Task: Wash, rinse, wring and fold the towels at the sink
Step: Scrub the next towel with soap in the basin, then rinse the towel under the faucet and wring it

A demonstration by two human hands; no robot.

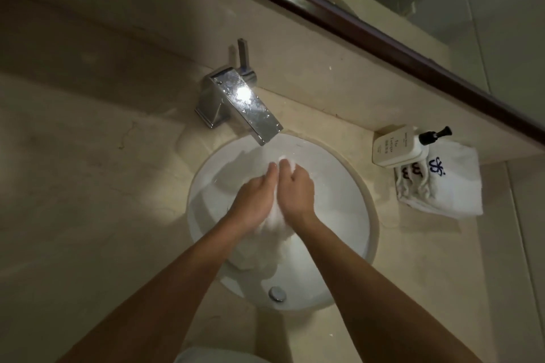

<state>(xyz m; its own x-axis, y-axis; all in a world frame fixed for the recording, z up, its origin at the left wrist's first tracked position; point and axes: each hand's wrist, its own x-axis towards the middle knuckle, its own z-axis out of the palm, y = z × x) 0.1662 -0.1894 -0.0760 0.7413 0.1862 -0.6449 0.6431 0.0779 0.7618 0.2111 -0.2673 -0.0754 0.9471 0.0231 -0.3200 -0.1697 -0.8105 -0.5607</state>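
— where's the towel she's... where's the towel being washed?

— in the round white sink, bunched up between the two hands. it's a white wet towel; a bit of it pokes out past the fingertips, and the rest hangs below the wrists down into the bowl.

— and the hands?

— the left hand and the right hand sit side by side, touching, both with fingers curled round the cloth, squeezing it.

— the tap?

— the chrome faucet is just beyond the fingertips, its spout reaching over the rim. i can't tell whether water is running.

— anything else?

— off to the right of the right hand, on the counter, a soap pump bottle lies on a stack of folded towels with a blue emblem. the drain sits below the forearms.
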